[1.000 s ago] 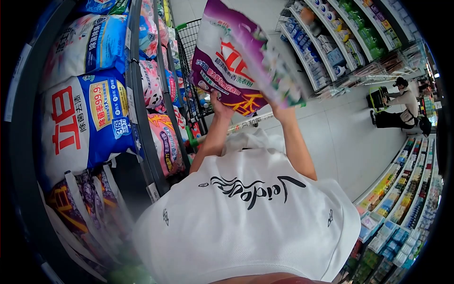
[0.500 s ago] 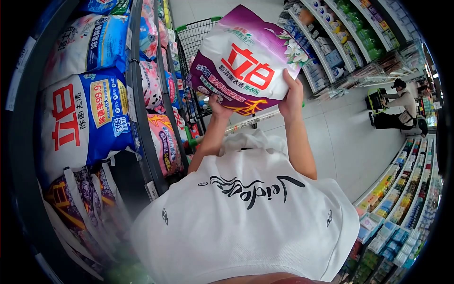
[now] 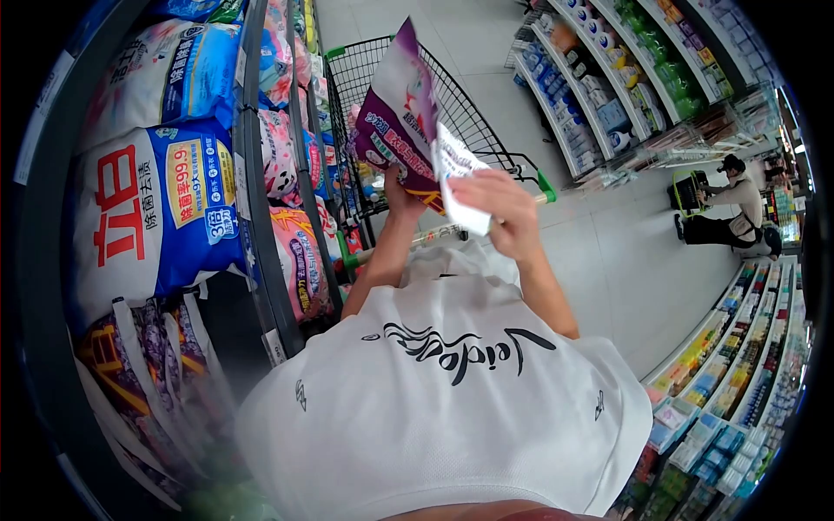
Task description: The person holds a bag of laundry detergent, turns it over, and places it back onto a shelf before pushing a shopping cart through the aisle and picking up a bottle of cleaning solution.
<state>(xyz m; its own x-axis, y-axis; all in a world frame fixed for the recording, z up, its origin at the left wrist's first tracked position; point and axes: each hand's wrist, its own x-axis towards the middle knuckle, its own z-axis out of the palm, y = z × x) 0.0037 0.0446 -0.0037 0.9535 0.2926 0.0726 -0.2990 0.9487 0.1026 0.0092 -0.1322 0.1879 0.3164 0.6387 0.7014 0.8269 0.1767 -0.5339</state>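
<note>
A purple and white bag of washing powder [image 3: 395,130] is held up in front of my chest, turned edge-on so that its printed front faces left and its white side shows on the right. My left hand [image 3: 404,195] grips the lower front edge, the thumb against the purple print. On the white side lies my right hand [image 3: 499,207], its fingers bent over the bag's edge and partly overlapping it. Behind the bag stands a black wire shopping cart [image 3: 460,95] with green corners, its handle below my hands.
Shelves on the left hold large detergent bags, among them a blue and white one [image 3: 156,217] and pink ones [image 3: 297,260]. Bottle shelves [image 3: 591,78] stand at upper right. Farther right, a person [image 3: 730,204] in a cap is by a green-edged black basket [image 3: 689,188].
The bag has swung from facing me to edge-on, and its right side has come inward. My right hand has moved left and down with it; the left hand keeps its hold.
</note>
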